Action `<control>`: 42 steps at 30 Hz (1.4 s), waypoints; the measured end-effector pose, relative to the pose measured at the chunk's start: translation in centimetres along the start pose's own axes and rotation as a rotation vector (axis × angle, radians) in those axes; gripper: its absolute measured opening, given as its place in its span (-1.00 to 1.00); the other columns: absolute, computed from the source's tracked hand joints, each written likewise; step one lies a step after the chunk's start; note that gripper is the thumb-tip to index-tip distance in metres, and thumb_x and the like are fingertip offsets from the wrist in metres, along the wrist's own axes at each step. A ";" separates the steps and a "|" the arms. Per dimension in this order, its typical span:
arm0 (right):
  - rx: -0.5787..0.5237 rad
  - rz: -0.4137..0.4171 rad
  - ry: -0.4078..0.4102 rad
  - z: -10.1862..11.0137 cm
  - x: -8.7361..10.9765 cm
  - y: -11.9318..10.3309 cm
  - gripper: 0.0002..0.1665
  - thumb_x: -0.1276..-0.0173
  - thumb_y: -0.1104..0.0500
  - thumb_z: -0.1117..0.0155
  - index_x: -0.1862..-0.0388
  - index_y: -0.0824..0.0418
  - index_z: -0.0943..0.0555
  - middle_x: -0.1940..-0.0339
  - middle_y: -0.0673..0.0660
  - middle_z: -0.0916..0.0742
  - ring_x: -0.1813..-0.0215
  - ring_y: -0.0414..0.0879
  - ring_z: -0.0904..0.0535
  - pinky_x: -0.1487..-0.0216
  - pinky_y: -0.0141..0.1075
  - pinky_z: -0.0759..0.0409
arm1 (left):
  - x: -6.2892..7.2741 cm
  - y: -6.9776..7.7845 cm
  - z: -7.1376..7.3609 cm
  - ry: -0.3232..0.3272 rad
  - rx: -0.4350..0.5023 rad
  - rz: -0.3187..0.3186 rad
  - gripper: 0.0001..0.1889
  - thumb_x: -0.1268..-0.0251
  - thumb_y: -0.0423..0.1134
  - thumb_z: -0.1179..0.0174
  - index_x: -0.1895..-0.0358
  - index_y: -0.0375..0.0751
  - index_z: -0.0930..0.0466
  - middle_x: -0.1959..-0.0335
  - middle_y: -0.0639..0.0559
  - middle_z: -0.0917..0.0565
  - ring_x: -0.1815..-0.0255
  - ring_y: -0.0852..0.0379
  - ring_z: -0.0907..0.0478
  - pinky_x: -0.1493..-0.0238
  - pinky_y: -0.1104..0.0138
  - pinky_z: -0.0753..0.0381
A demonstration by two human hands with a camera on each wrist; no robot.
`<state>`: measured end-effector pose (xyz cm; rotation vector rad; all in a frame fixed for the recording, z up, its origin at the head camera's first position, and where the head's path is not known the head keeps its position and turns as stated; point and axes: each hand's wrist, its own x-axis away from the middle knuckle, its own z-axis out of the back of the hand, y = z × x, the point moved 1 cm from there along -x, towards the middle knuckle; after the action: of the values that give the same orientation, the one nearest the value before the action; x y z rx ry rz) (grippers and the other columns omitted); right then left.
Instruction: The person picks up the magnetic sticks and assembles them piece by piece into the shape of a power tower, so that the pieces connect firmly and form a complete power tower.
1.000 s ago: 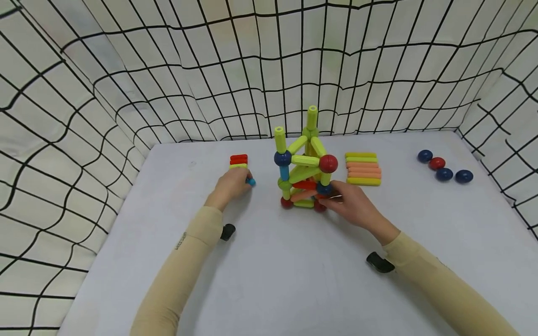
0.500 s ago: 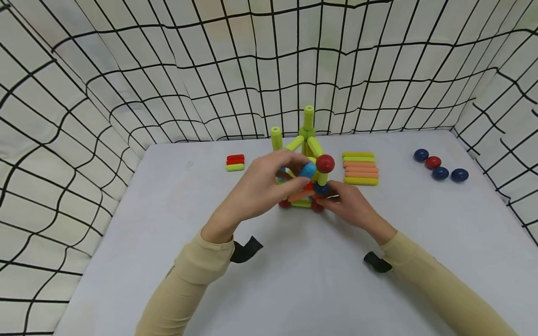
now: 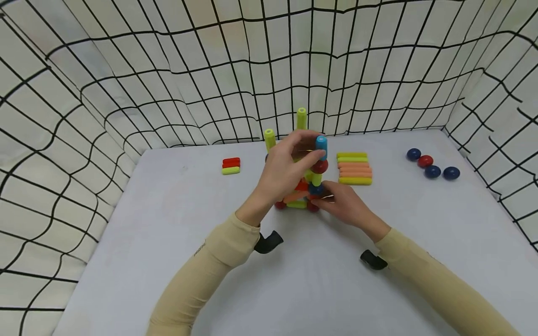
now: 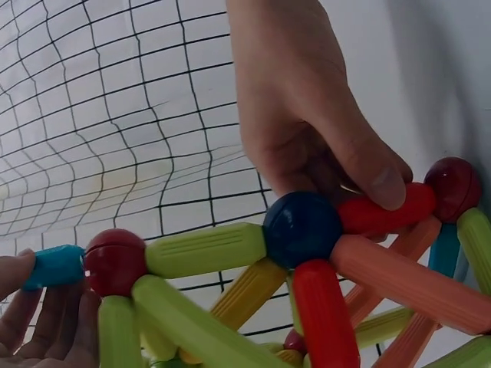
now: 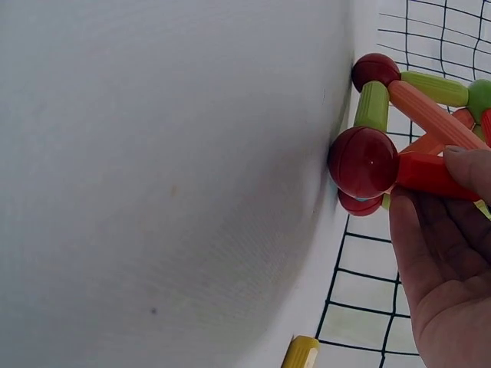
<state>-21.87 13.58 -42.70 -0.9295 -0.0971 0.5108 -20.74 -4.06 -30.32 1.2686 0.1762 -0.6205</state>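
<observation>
My white table [image 3: 159,224], pale walls [image 3: 235,37] behind it and to its left and right, a black grid [image 3: 311,52] across them, soft light over the table.

Far left: two red sticks [image 3: 231,165], one lime stick [image 3: 230,171]. Far right: three dark blue balls [image 3: 433,172], one red ball [image 3: 425,161]; left of these, three orange sticks [image 3: 355,170], three yellow-to-lime sticks [image 3: 355,181]. Between stick groups: one ball-and-stick structure [image 3: 315,189], parts too hidden to count; one held blue stick [image 3: 321,145].

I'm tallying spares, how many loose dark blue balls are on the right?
3: the leftmost glossy dark blue ball behind a glossy red ball, the middle one in front of it, the rightmost one beside that. None looks hidden.
</observation>
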 end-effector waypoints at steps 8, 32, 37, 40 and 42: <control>0.011 0.000 -0.001 -0.1 0.2 0.3 -0.80 -0.31 0.21 -0.37 0.14 0.24 -0.59 0.18 0.06 -0.74 0.05 -0.02 -0.69 -0.02 -0.13 -0.65 | -0.1 -0.4 -0.6 0.001 -0.017 0.004 -0.69 -0.37 -0.33 -0.21 -0.13 -0.30 -0.53 0.04 -0.04 -0.59 0.05 0.18 -0.57 -0.06 0.41 -0.56; 0.022 -0.012 0.000 -0.1 0.2 0.1 -0.79 -0.32 0.22 -0.37 0.13 0.26 -0.59 0.16 0.09 -0.73 0.03 0.02 -0.69 -0.03 -0.09 -0.64 | 0.6 0.2 -0.7 0.024 -0.050 0.008 -0.66 -0.37 -0.38 -0.19 -0.16 -0.37 -0.49 -0.02 -0.09 -0.57 -0.05 0.14 -0.56 -0.09 0.45 -0.54; 0.011 -0.013 0.003 0.0 0.2 0.1 -0.80 -0.32 0.22 -0.37 0.14 0.25 -0.59 0.16 0.09 -0.73 0.03 0.02 -0.69 -0.03 -0.09 -0.64 | 0.7 0.3 -0.5 0.022 -0.075 -0.004 -0.66 -0.37 -0.38 -0.19 -0.16 -0.38 -0.48 -0.02 -0.11 -0.57 -0.04 0.13 -0.57 -0.08 0.45 -0.55; 0.013 -0.013 -0.004 0.1 0.3 0.1 -0.78 -0.32 0.21 -0.37 0.11 0.24 -0.60 0.15 0.08 -0.74 0.03 0.00 -0.69 -0.03 -0.11 -0.65 | 1.1 0.5 -0.4 0.033 -0.125 -0.030 -0.68 -0.38 -0.38 -0.18 -0.15 -0.39 -0.49 -0.01 -0.13 -0.58 -0.03 0.13 -0.59 -0.06 0.45 -0.56; 0.030 -0.015 -0.012 0.4 0.5 0.2 -0.75 -0.33 0.21 -0.36 0.05 0.24 -0.61 0.12 0.08 -0.73 0.02 -0.01 -0.69 -0.03 -0.11 -0.64 | 1.5 0.7 -0.1 0.042 -0.174 -0.062 -0.70 -0.38 -0.37 -0.18 -0.12 -0.39 -0.50 0.01 -0.14 -0.58 -0.01 0.12 -0.60 -0.05 0.45 -0.57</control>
<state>-21.61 14.24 -42.68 -0.8961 -0.1076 0.5027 -19.05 -4.33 -30.43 1.1123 0.2990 -0.6181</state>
